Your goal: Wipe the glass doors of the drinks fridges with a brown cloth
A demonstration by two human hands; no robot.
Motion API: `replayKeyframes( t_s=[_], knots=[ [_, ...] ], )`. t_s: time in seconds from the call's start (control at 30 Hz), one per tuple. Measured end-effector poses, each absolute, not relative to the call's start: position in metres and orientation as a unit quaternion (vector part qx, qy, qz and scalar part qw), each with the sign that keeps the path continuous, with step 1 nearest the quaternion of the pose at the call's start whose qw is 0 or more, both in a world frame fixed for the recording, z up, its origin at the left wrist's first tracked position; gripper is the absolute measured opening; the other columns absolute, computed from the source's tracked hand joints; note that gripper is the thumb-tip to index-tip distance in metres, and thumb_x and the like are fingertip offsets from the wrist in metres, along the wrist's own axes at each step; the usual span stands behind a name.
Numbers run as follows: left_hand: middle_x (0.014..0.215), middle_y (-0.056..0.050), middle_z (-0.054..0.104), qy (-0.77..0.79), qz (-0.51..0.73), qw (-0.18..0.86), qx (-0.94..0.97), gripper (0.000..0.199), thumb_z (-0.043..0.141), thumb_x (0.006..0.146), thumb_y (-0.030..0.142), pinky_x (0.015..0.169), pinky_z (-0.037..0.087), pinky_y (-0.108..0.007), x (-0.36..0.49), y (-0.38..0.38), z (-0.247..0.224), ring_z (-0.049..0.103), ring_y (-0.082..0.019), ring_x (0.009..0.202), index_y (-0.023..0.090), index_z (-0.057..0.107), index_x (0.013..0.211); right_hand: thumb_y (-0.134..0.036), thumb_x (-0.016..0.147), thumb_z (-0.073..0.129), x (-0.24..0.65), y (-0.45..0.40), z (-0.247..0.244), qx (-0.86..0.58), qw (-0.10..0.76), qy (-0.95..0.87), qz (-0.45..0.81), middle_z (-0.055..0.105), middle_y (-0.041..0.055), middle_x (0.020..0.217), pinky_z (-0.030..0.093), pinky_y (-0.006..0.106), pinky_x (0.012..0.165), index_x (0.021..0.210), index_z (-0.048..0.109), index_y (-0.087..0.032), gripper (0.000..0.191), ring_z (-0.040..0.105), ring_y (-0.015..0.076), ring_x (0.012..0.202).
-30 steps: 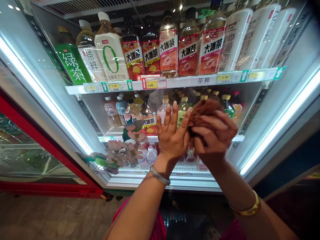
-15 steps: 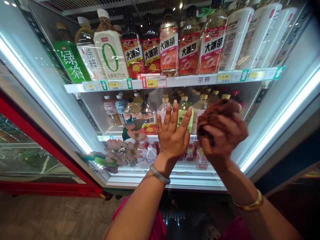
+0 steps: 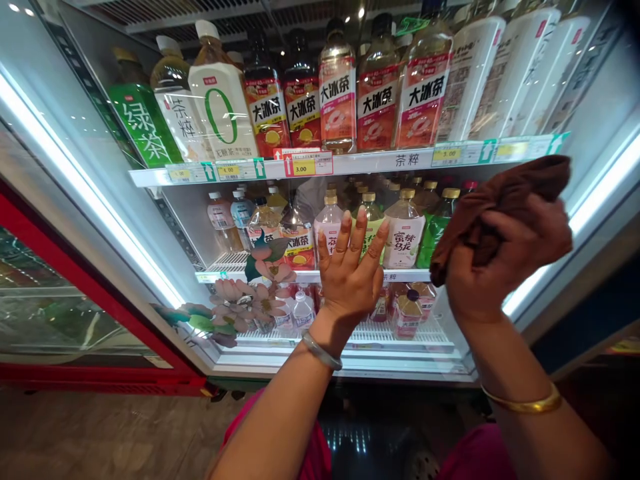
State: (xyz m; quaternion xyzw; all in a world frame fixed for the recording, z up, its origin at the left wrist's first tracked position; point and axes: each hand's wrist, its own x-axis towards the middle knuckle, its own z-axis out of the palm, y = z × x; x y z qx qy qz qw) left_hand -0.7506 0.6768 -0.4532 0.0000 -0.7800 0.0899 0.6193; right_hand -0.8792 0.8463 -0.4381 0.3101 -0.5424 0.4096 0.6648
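Observation:
My left hand lies flat with fingers spread against the glass door of a lit drinks fridge, in front of the middle shelf's bottles. A silver bangle circles that wrist. In my right hand is a bunched brown cloth, held up at the right side of the glass, with the fingers wrapped round it. A gold bangle sits on the right wrist. Flower decals in pink and green show on the glass at lower left, left of my left hand.
Behind the glass, tea bottles line the top shelf, which carries price labels. Smaller bottles stand on the shelf below. A red-framed fridge adjoins on the left, and tiled floor shows at lower left.
My right hand has moved to the right with the brown cloth, uncovering bottles on the middle and lower shelves. The cloth has spread out somewhat. My left hand has barely shifted.

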Motion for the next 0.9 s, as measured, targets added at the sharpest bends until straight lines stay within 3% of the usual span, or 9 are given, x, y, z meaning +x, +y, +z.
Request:
replayKeyframes(
  t_s=[0.07,0.17,0.27,0.37,0.53,0.63,0.77,0.9],
  knots=[
    [0.175,-0.005,0.018,-0.779,0.096,0.619,0.006,0.068,0.048,0.098,0.021,0.136,-0.001,-0.052,-0.753,0.679,-0.455,0.014,-0.024,0.165,0.026,0.035,0.165,-0.026,0.081,0.066,-0.863,0.829,-0.449,0.336,0.661,-0.547,0.388,0.057,0.0138,0.143,0.039,0.065,0.12,0.123,0.068,-0.02,0.042,0.048,0.0403,0.143],
    [0.174,-0.007,0.022,-0.777,0.092,0.623,0.007,0.067,0.047,0.1,0.024,0.136,-0.003,-0.052,-0.754,0.681,-0.454,0.012,-0.023,0.166,0.024,0.033,0.165,-0.022,0.083,0.069,-0.843,0.81,-0.464,0.422,0.634,-0.539,0.359,0.06,0.0068,0.136,0.044,0.059,0.121,0.117,0.068,-0.027,0.034,0.045,0.0329,0.145],
    [0.174,-0.008,0.023,-0.781,0.071,0.621,0.013,0.068,0.045,0.1,0.024,0.135,-0.008,-0.052,-0.756,0.687,-0.453,0.01,-0.023,0.166,0.021,0.029,0.167,-0.031,0.085,0.075,-0.85,0.818,-0.463,0.491,0.634,-0.515,0.302,0.062,0.0028,0.13,0.044,0.056,0.124,0.114,0.067,-0.031,0.03,0.048,0.0288,0.142],
    [0.175,-0.009,0.021,-0.782,0.062,0.62,0.021,0.069,0.047,0.1,0.023,0.134,-0.011,-0.054,-0.76,0.698,-0.456,0.009,-0.024,0.166,0.021,0.03,0.166,-0.032,0.082,0.076,-0.879,0.847,-0.449,0.45,0.665,-0.52,0.292,0.061,0.006,0.138,0.043,0.056,0.122,0.12,0.067,-0.028,0.039,0.052,0.0314,0.14],
    [0.169,-0.008,0.039,-0.787,0.082,0.612,0.001,0.069,0.048,0.097,0.019,0.135,-0.009,-0.051,-0.771,0.715,-0.466,0.011,-0.021,0.166,0.019,0.034,0.165,-0.025,0.083,0.068,-0.899,0.87,-0.437,0.307,0.656,-0.548,0.419,0.056,0.0117,0.146,0.041,0.063,0.12,0.134,0.064,-0.026,0.051,0.051,0.0371,0.141],
    [0.168,-0.008,0.041,-0.788,0.079,0.61,-0.001,0.068,0.049,0.097,0.02,0.136,-0.005,-0.05,-0.775,0.716,-0.47,0.015,-0.022,0.165,0.018,0.035,0.164,-0.024,0.081,0.067,-0.882,0.855,-0.448,0.324,0.661,-0.551,0.394,0.059,0.0106,0.141,0.042,0.066,0.117,0.125,0.067,-0.026,0.043,0.05,0.0389,0.14],
    [0.167,-0.01,0.041,-0.783,0.082,0.617,-0.003,0.067,0.048,0.1,0.024,0.137,-0.001,-0.049,-0.775,0.713,-0.47,0.018,-0.022,0.165,0.016,0.033,0.165,-0.022,0.082,0.071,-0.868,0.841,-0.46,0.431,0.638,-0.531,0.354,0.063,0.0062,0.124,0.047,0.059,0.116,0.105,0.068,-0.028,0.025,0.05,0.0322,0.138],
    [0.167,-0.01,0.041,-0.783,0.076,0.617,-0.007,0.07,0.047,0.099,0.022,0.137,0.001,-0.049,-0.774,0.714,-0.468,0.018,-0.022,0.165,0.016,0.029,0.166,-0.03,0.078,0.076,-0.895,0.866,-0.456,0.508,0.65,-0.49,0.282,0.062,0.004,0.124,0.052,0.054,0.115,0.102,0.067,-0.028,0.026,0.054,0.0297,0.133]
  ],
)
